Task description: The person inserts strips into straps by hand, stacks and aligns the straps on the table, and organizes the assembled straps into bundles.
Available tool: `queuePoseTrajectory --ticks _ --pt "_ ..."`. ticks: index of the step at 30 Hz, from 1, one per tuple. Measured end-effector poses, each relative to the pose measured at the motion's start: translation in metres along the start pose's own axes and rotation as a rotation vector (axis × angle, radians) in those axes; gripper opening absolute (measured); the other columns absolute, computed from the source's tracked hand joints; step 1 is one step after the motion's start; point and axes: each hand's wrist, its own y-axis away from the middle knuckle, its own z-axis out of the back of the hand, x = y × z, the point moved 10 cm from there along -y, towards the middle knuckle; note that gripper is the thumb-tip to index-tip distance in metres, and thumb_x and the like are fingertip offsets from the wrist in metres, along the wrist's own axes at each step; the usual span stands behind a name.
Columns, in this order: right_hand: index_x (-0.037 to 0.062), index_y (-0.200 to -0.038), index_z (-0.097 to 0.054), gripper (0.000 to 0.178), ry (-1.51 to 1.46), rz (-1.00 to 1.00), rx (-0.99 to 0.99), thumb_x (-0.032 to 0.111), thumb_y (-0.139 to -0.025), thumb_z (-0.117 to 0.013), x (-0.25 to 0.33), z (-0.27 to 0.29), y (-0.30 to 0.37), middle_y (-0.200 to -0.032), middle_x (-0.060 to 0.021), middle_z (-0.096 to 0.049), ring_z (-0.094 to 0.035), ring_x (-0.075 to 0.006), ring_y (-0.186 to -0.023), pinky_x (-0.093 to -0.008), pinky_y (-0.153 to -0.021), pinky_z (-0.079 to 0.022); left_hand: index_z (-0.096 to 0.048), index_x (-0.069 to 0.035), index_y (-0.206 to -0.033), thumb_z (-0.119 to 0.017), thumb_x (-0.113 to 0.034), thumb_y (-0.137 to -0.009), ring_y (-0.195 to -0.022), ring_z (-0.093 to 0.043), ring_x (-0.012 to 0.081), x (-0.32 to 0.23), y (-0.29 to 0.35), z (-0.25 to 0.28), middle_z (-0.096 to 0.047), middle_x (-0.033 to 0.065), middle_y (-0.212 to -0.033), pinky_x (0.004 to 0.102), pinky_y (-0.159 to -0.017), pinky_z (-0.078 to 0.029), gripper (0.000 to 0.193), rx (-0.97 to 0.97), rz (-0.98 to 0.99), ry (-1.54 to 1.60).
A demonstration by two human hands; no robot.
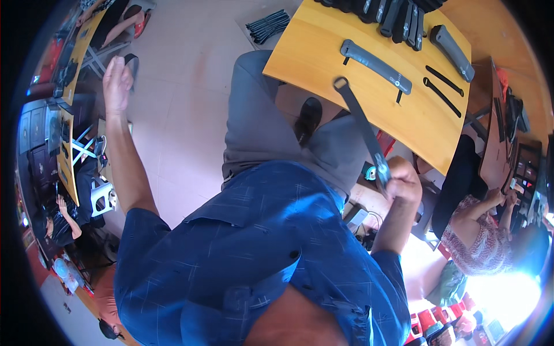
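My left hand is raised out to the left over the floor, its fingers curled closed. A short dark band shows right beside those fingers and seems to be pinched in them. On the right, my right hand is closed around the lower end of a long black strap. That strap slants up and left past the table's near edge and ends in a small loop. On the yellow table lies a grey padded sleeve with short black tabs sticking out beneath it.
Two loose black straps and another grey padded sleeve lie at the table's right. Black sleeves pile up along its far edge. A bundle of black straps rests beyond my knee. Other people work at tables on both sides.
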Motion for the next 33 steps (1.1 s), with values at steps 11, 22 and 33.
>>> queuePoseTrajectory --ticks 11,22,33 --pt "0.0083 -0.090 -0.067 0.033 0.293 -0.478 -0.279 0.036 -0.108 -0.059 -0.086 0.045 -0.097 -0.075 0.0020 -0.065 -0.059 -0.0073 -0.066 -0.0233 -0.062 -0.047 -0.057 -0.012 -0.104 -0.054 -0.030 -0.112 -0.054 -0.032 0.0046 -0.030 0.055 -0.149 -0.036 -0.0073 -0.065 0.0212 -0.049 -0.025 0.020 0.221 -0.057 0.423" --pt "0.0077 -0.095 -0.067 0.049 0.258 -0.550 -0.461 0.051 -0.110 -0.050 -0.129 0.032 -0.090 -0.074 0.0018 -0.064 -0.059 -0.0072 -0.063 -0.0209 -0.057 -0.046 -0.047 -0.011 -0.098 -0.051 -0.037 -0.112 -0.050 -0.029 0.0041 -0.055 0.087 -0.212 -0.035 -0.0072 -0.063 0.0232 -0.048 -0.023 0.030 0.462 -0.157 0.411" --pt "0.0020 -0.104 -0.065 0.049 0.538 -0.311 -0.840 0.048 -0.111 -0.049 -0.069 0.035 -0.051 -0.080 -0.0026 -0.065 -0.061 -0.0109 -0.068 -0.0248 -0.061 -0.049 -0.055 -0.007 -0.091 -0.064 -0.034 -0.106 -0.062 -0.040 0.0010 -0.061 0.130 -0.272 -0.047 -0.0066 -0.071 0.0207 -0.054 -0.028 0.032 0.574 -0.097 0.311"
